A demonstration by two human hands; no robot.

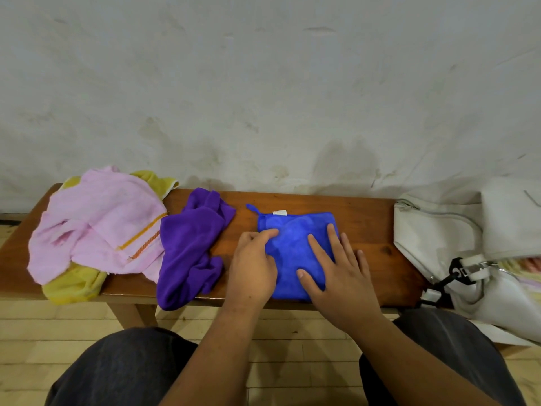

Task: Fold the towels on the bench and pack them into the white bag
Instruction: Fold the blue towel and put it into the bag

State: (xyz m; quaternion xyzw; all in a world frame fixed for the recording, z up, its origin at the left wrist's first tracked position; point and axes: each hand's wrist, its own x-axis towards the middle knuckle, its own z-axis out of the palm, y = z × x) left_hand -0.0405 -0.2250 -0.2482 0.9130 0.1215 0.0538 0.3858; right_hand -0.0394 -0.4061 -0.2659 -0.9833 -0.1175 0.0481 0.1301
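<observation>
Near the front edge of the brown wooden bench, at mid-length: folded blue microfibre towel, pressed flat under right hand, held at its left side by left hand with curled fingers. Just left, crumpled purple fleece towel overhanging the front edge. At left end, pink terry towel atop yellow towel. At right end, white zipped bag.

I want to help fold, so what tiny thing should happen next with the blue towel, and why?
Probably fold the blue towel over once more, left edge toward the right. The right grip lies flat on it, pinning it, and the left grip curls at its left edge, ready to lift. After that it could go into the white bag on the right.
</observation>
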